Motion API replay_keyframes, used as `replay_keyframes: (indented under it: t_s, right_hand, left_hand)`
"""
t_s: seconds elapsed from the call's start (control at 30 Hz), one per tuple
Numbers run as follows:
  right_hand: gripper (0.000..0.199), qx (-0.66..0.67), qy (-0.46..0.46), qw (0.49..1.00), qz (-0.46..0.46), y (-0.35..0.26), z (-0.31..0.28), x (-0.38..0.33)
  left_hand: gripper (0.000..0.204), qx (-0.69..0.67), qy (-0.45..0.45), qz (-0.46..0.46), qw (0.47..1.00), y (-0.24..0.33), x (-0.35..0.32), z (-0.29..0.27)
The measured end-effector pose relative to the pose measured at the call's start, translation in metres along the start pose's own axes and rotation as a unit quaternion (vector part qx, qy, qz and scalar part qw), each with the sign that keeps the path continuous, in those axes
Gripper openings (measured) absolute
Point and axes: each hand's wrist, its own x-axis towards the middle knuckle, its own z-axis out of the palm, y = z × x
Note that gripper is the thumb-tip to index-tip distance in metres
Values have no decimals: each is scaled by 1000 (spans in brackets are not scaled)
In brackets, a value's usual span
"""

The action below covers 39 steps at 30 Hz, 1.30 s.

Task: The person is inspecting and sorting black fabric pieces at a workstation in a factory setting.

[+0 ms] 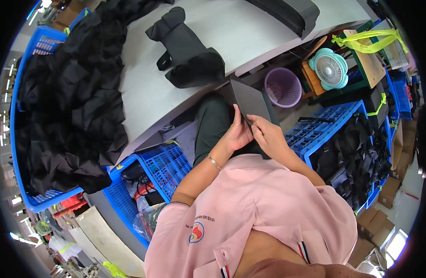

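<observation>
A stiff, flat dark grey panel (252,98) stands tilted over my lap, in front of the table edge. My left hand (238,133) holds its near edge, with the fingers long and close together. Against the same edge, my right hand (268,135) pinches the panel with thumb and bent forefinger. The two hands almost touch at the panel's lower corner. Beyond them, a black padded fabric piece (187,51) with a small loop lies on the white table (145,88).
A blue crate (25,88) heaped with black fabric pieces (74,97) stands left. Another black piece (287,16) lies at the table's far side. To the right are a purple basket (283,87), a turquoise fan (330,68) and a blue crate (331,120) beside black pieces.
</observation>
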Motion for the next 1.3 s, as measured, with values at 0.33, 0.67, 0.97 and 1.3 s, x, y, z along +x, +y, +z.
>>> replay_keyframes:
  t_s: [0.33, 0.67, 0.97, 1.3]
  right_hand:
    - [11, 210, -28, 973, 89, -23, -27, -41]
    - [38, -60, 122, 989, -51, -27, -2, -8]
    - [42, 200, -78, 976, 45, -5, 2, 33]
    - [56, -79, -8, 995, -60, -11, 14, 69]
  left_hand:
    - [82, 88, -97, 108, 985, 16, -11, 49]
    - [29, 189, 100, 243, 946, 34, -48, 77]
    - [47, 548, 358, 522, 547, 66, -65, 49]
    - [63, 691, 317, 532, 373, 163, -26, 39]
